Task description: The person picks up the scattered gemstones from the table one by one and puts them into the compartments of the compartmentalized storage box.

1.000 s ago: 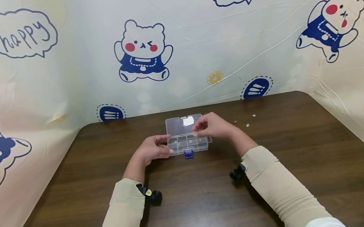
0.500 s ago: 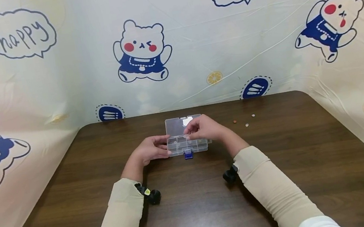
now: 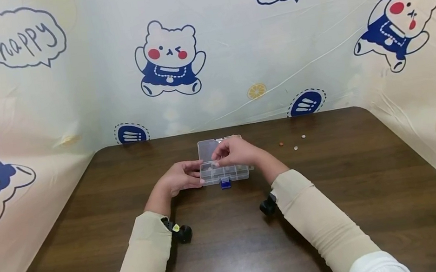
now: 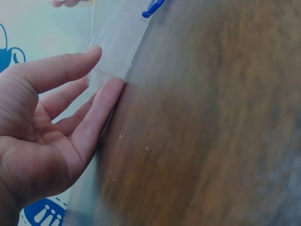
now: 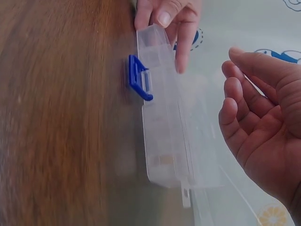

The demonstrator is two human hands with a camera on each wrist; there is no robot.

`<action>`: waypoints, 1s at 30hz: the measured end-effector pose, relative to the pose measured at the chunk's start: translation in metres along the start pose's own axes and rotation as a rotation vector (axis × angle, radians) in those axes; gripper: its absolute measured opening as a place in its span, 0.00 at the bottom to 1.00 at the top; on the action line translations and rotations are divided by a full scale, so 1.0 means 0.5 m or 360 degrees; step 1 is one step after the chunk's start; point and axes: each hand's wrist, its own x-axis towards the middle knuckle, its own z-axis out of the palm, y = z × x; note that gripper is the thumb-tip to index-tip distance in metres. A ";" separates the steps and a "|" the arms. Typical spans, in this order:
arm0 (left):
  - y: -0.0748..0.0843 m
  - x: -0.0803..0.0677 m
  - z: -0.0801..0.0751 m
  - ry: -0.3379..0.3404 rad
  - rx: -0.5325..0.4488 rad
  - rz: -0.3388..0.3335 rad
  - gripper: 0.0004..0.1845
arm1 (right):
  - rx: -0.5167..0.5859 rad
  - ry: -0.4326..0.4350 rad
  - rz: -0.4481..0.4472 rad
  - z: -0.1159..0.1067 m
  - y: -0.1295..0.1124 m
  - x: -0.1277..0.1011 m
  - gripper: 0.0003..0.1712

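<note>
A clear plastic compartment box [image 3: 230, 173] with a blue latch [image 3: 225, 183] lies on the brown table, its lid [image 3: 207, 148] open toward the back. My left hand [image 3: 182, 177] holds the box's left end, thumb on top and fingers at its sides; the left wrist view shows the fingertips [image 4: 115, 87] against the box's corner [image 4: 117, 44]. My right hand [image 3: 232, 152] hovers over the box's middle compartments. In the right wrist view that hand [image 5: 256, 127] has loosely curled fingers with nothing seen in it, beside the box [image 5: 162, 127] and its latch [image 5: 138, 77].
Three small beads [image 3: 295, 148] lie loose on the table to the right of the box. A printed cloth backdrop [image 3: 205, 53] rises behind the table and at both sides. Bare tabletop [image 3: 236, 255] stretches in front of the box.
My right hand has drifted left, from over the box's right end to above its middle. The left hand and the box have stayed put.
</note>
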 end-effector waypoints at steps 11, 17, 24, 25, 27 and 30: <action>0.002 0.003 -0.002 -0.0017 -0.0039 -0.0012 0.39 | 0.0019 -0.0054 -0.0050 0.024 -0.006 0.022 0.07; -0.001 0.006 -0.003 -0.0028 -0.0058 -0.0006 0.38 | 0.0015 -0.0067 -0.0028 0.040 -0.005 0.035 0.07; -0.002 0.005 -0.003 -0.0027 -0.0037 0.0011 0.38 | 0.0003 -0.0064 -0.0017 0.058 -0.001 0.049 0.07; -0.001 0.005 -0.003 -0.0027 -0.0035 0.0012 0.38 | 0.0007 -0.0062 -0.0017 0.060 0.000 0.050 0.07; -0.001 0.004 -0.003 -0.0025 -0.0028 0.0012 0.38 | 0.0014 -0.0056 -0.0010 0.065 0.003 0.053 0.07; -0.001 0.003 -0.003 -0.0020 -0.0017 0.0011 0.37 | 0.0005 -0.0049 -0.0004 0.071 0.006 0.055 0.07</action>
